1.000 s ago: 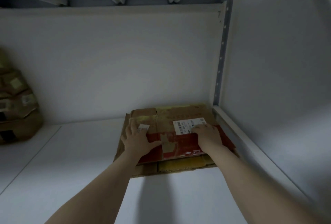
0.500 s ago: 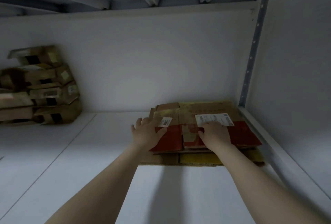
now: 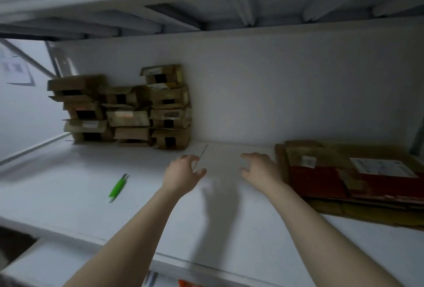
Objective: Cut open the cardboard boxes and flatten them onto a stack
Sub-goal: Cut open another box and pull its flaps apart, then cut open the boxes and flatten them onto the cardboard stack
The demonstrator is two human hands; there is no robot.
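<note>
Two bare forearms are stretched in across the front edge of the white shelf [image 3: 68, 206]. A little further in, towards the left edge, a slim green box cutter [image 3: 118, 187] lies loose on the shelf, held by nobody. At about mid-depth the left hand [image 3: 183, 173] and the right hand [image 3: 261, 172] are held side by side with a gap between them. The fingers of both are loosely spread and nothing is gripped; whether the shelf is touched cannot be told. Just beside the right hand, against the right edge, lies the stack of flattened brown and red cardboard [image 3: 351, 179], with white labels on top. At the rear left, against the white back wall [image 3: 275, 91], the pile of small brown cardboard boxes [image 3: 128, 112] stands several layers high, not yet flattened. The step in hand is judged to be the gap between one box and the next: the stack is laid down and both hands are free. For the next move, a box would need to be taken from the rear pile and brought forward, and the cutter picked up, before any seam can be slit.
</note>
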